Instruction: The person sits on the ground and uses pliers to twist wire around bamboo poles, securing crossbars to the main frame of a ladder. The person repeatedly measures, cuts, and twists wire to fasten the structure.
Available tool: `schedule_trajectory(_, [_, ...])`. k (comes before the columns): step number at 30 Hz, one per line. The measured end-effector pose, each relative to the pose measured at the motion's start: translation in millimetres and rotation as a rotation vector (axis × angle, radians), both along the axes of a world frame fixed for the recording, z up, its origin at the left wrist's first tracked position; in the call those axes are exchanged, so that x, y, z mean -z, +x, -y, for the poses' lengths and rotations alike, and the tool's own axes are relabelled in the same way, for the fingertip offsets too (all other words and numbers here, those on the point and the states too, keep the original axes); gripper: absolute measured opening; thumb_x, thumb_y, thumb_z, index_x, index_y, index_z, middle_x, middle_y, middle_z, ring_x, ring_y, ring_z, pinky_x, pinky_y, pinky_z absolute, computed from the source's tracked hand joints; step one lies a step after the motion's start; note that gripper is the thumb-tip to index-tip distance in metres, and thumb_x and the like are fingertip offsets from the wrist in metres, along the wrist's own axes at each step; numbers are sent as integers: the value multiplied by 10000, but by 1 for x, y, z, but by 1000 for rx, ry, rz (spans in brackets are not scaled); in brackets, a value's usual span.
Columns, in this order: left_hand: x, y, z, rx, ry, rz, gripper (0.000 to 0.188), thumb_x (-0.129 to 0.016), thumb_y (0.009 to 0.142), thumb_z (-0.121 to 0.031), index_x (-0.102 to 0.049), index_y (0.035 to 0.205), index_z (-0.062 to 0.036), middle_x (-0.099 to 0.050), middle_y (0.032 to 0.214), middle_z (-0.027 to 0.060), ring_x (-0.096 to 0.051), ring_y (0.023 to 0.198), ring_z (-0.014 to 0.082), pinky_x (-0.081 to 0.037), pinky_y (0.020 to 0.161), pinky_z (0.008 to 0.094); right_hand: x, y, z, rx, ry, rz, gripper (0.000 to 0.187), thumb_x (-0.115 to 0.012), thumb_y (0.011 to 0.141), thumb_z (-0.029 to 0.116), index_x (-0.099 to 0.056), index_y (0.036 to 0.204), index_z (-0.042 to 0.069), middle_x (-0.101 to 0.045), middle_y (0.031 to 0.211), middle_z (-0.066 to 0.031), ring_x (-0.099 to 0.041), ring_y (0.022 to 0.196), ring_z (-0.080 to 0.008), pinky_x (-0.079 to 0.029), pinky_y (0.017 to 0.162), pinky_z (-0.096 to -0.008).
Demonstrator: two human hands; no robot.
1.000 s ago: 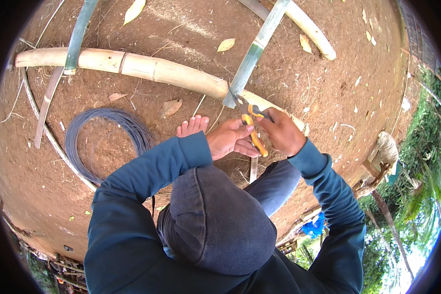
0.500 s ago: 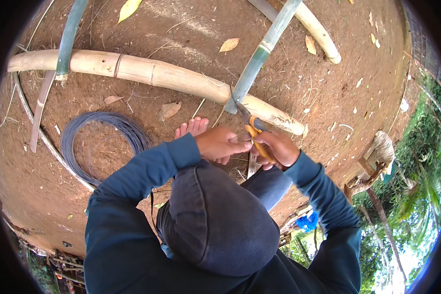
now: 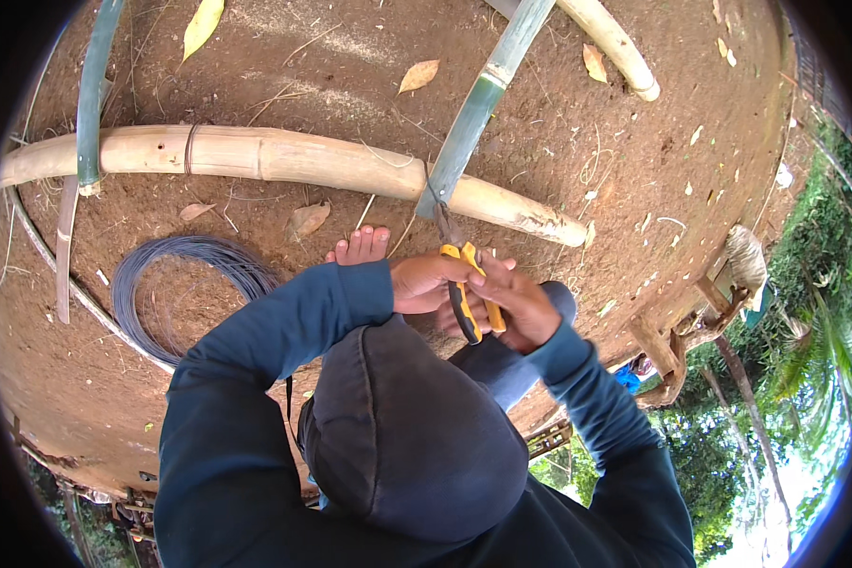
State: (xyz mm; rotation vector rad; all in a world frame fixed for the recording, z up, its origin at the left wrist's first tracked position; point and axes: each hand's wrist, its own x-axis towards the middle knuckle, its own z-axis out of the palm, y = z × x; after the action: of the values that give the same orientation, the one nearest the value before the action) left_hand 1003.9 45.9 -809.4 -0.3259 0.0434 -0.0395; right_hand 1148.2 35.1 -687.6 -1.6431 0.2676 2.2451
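Head view: my left hand [image 3: 418, 284] is pinching the pliers [image 3: 459, 303] between thumb and fingers, and my right hand [image 3: 523, 305] is lying against their right handle; its fingers are blurring, so I cannot tell whether they are gripping. The nose is pointing away from me, toward the near end of the green bamboo strip [image 3: 466, 131], where a thin wire [image 3: 427, 178] is showing. That strip is crossing over the pale bamboo pole [image 3: 308, 157]. If my hands are pulling unevenly, the nose could be slipping off; too hard a twist could be snapping the wire. My bare foot [image 3: 362, 245] is resting just left, exposed to such a slip. Farther left, the wire coil [image 3: 133, 292] is lying where a foot could be snagging it.
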Motion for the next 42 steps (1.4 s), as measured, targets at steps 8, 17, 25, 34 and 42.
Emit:
schedule_trajectory(8, [19, -33, -22, 157, 114, 81, 406, -344, 1000, -292, -481, 1314, -75, -446, 1359, 149, -516, 1167, 192, -383, 972, 207, 8, -81, 16, 884, -41, -316, 384, -517, 914, 393, -438, 1062, 48, -449, 783, -10, -408, 579, -105, -365, 558, -223])
schedule_trajectory(17, [20, -2, 22, 41, 268, 158, 913, -318, 803, -754, -364, 1389, -55, -415, 1410, 125, -393, 1301, 227, -313, 1066, 402, 4, -16, 13, -390, -133, 341, 307, -623, 878, 336, -544, 722, 83, -480, 536, -8, -426, 393, -80, -314, 355, -241])
schedule_trajectory(25, [-31, 40, -21, -189, 47, -169, 766, -383, 857, -697, -370, 1368, -127, -476, 1313, 54, -449, 1217, 180, -352, 1006, 432, -11, 16, -50, -1940, 513, 786, 453, -571, 863, 327, -487, 985, -101, -639, 767, -229, -657, 655, -336, -515, 548, -426])
schedule_trajectory(34, [4, 17, -5, -80, 110, 164, 656, -518, 950, -343, -248, 1452, -17, -359, 1442, 162, -287, 1370, 246, -323, 1074, 388, -2, -1, 10, 302, -250, -191, 427, -474, 932, 327, -453, 1176, -23, -600, 956, -213, -651, 763, -304, -562, 694, -483])
schedule_trajectory(42, [9, 25, 10, -151, 202, 122, 881, -514, 868, -587, -191, 1470, -30, -333, 1452, 124, -293, 1350, 238, -251, 1090, 422, 4, 18, 3, -1184, 231, 602, 318, -592, 865, 322, -500, 989, 43, -561, 636, -83, -557, 476, -231, -427, 423, -346])
